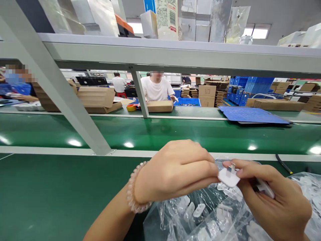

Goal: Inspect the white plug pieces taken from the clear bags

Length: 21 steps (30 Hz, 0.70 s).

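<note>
A small white plug piece (228, 179) with two flat metal prongs standing up is held between my hands above the bags. My left hand (175, 172), a beaded bracelet at its wrist, pinches the piece's left edge. On the other side, the thumb and index finger of my right hand (278, 197) grip it near the prongs. Tucked in the curled fingers of that hand is a second white piece (267, 189), partly hidden. Below lies a clear plastic bag (190, 224) full of loose white plastic parts.
Another bag of white parts (311, 190) lies at the right edge. Beyond runs a green conveyor belt (175, 132), with a blue sheet (253, 114) past it. A white shelf beam (160, 55) crosses overhead; a slanted post (72, 100) stands left. A co-worker (156, 88) sits opposite behind a cardboard box (159, 106).
</note>
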Tool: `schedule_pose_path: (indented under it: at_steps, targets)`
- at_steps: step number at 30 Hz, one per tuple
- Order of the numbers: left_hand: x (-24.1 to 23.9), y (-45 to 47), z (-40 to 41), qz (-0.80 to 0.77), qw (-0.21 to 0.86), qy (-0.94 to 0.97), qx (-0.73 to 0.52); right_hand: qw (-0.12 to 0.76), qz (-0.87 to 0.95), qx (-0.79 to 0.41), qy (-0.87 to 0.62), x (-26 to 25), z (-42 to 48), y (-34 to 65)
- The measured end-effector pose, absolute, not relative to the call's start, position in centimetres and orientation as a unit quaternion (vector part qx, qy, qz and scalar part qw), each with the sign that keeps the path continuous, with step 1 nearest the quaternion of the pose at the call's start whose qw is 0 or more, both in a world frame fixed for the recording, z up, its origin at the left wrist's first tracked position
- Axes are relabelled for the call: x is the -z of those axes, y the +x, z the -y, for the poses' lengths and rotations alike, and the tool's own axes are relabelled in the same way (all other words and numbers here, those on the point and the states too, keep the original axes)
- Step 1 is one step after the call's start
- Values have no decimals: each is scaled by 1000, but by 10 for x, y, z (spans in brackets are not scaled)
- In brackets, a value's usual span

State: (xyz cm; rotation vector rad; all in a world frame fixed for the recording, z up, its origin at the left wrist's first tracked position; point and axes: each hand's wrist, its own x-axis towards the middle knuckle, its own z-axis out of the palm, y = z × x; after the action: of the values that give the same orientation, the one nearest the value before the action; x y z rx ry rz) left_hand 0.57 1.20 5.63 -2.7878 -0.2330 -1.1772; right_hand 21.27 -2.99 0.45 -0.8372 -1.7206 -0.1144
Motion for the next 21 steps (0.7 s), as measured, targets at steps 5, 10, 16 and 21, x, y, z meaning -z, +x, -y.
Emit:
schedule_pose_path:
  at_steps: [5,10,16,21]
  targets:
    - [-57,6,-6,66,55,-921,380,588,725,47,-356,-3,32,210]
    - [-55,5,-11,73,80,-912,395,549,761,140,-316,-9,38,214]
    - [-57,5,-16,72,91,-916,385,498,799,189,-279,-8,46,229]
    - [-53,5,-20,65,74,-918,384,417,846,192,-270,2,50,248]
